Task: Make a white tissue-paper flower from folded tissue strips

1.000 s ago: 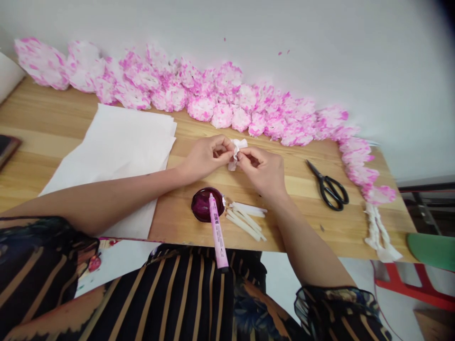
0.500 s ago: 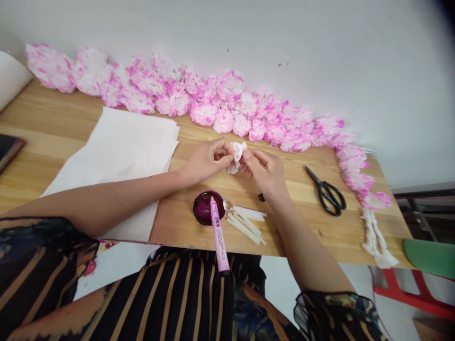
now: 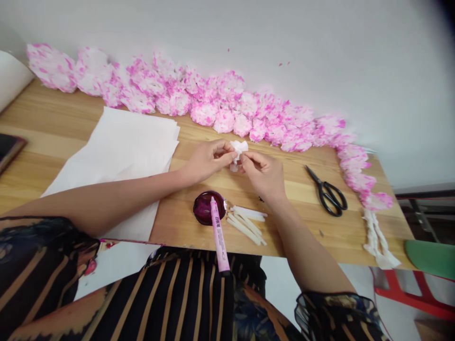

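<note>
A small crumpled piece of white tissue paper point(image 3: 239, 147) is pinched between both hands above the middle of the table. My left hand point(image 3: 209, 162) grips its left side with thumb and fingertips. From the right, my right hand point(image 3: 265, 174) pinches the same paper with thumb and forefinger. Nearer my body sits a dark purple dish point(image 3: 202, 208) of dye, with a pink marker pen point(image 3: 219, 237) leaning across its rim, tip up. Several thin white sticks point(image 3: 245, 225) lie beside the dish.
A row of pink and white paper flowers point(image 3: 223, 121) runs along the wall. White paper sheets point(image 3: 121, 147) lie at left, near a phone point(image 3: 9, 149) and a paper roll point(image 3: 12, 78). Black-handled scissors point(image 3: 326, 192) and twisted white paper strips point(image 3: 378, 239) are at right.
My right fingertips have shifted slightly left and down on the tissue paper, and its folded shape differs a little. My left hand has hardly moved.
</note>
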A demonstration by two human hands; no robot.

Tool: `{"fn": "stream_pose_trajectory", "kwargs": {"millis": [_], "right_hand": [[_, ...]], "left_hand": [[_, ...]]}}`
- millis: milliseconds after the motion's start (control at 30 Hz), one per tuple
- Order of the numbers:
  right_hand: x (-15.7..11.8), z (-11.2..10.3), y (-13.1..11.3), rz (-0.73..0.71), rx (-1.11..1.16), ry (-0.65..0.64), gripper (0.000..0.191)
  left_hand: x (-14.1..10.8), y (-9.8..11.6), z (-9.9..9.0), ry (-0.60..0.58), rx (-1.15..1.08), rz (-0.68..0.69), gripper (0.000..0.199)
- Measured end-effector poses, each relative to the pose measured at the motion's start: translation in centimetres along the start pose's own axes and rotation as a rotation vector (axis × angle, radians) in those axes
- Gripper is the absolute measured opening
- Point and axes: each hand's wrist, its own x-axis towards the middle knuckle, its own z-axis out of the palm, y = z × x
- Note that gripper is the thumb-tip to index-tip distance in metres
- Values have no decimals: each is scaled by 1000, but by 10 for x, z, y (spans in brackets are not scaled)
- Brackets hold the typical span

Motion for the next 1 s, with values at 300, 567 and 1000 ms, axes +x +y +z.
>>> {"fn": "stream_pose_trajectory", "kwargs": {"millis": [300, 567, 1000], "right_hand": [[-3, 5, 4, -35, -11, -8, 22], [-1, 2, 3, 44, 47, -40, 22], [7, 1, 9, 192, 204, -27, 17]], "left_hand": [[0, 4, 1, 85, 95, -11, 10], [2, -1, 1, 70, 67, -29, 13], [4, -3, 0, 97, -30, -108, 4]]}}
